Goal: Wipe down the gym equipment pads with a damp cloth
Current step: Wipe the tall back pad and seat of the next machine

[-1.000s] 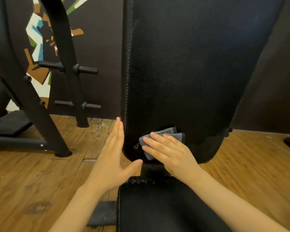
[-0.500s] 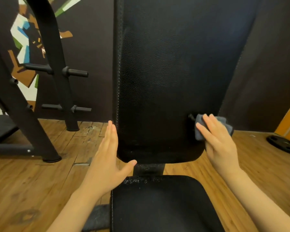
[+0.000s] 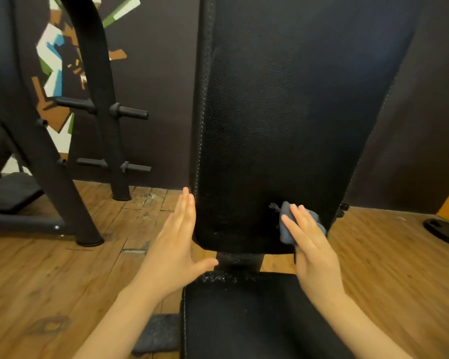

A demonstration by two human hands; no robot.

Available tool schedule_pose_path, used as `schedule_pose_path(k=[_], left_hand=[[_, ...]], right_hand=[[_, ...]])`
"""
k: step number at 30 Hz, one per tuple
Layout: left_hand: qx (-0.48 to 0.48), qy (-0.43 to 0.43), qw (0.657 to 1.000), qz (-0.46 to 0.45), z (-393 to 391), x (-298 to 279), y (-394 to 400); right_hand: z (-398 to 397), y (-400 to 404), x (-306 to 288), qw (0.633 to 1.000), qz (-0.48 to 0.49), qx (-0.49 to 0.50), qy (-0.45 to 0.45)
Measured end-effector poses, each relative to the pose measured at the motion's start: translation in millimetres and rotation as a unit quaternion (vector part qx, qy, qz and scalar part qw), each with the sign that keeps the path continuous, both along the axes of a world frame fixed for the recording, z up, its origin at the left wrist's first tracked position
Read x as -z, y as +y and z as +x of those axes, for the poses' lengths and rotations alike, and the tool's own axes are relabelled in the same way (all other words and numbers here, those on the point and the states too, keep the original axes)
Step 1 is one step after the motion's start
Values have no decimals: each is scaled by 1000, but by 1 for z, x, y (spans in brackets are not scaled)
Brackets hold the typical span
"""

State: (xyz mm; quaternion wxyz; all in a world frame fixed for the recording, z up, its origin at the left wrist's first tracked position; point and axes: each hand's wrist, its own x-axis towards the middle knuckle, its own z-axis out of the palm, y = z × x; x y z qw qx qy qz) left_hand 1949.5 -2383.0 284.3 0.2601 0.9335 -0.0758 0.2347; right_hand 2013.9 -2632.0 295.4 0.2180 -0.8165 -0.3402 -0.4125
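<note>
The back pad (image 3: 290, 125), black and upright, fills the centre of my view, and I read the frame from its left. At upper left stands a dark rack (image 3: 99, 99) with short pegs, in front of a painted wall. Lower down, my left hand (image 3: 174, 250) lies flat along the pad's left edge, fingers (image 3: 186, 211) straight and pressed together, thumb spread out toward the seat pad (image 3: 244, 320) at bottom centre. Right of that, my right hand (image 3: 311, 244) presses a grey cloth (image 3: 287, 229) against the pad's lower right corner with straight, slightly spread fingers. At far right a dark weight plate (image 3: 443, 230) lies on the wooden floor (image 3: 399, 268).
</note>
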Motion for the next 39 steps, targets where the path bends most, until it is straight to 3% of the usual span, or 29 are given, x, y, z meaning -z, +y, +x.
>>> schedule_pose_path(k=[3,5,8,12,18,25,32,39], left_hand=[[-2,-3,1000,26,2,1,6],[-2,-5,999,34,2,0,7],[12,-15,1000,20,3,2,6],[18,-20,1000,-2,5,7,6],[37,1,999,-8,5,2,11],[34,9,999,4,7,3,13],[15,26,999,41,-1,-2,11],[16,26,999,9,0,-1,8]], right_hand=[[-2,57,-27,993,-49,-80,-67],[5,86,-31,989,-100,-69,-88],[9,101,-8,985,-138,-40,-94],[5,80,35,937,-309,-40,-160],[5,79,13,947,-267,-73,-161],[15,96,13,971,-189,-15,-143],[18,62,44,911,-367,-15,-189],[17,77,2,887,-412,-58,-200]])
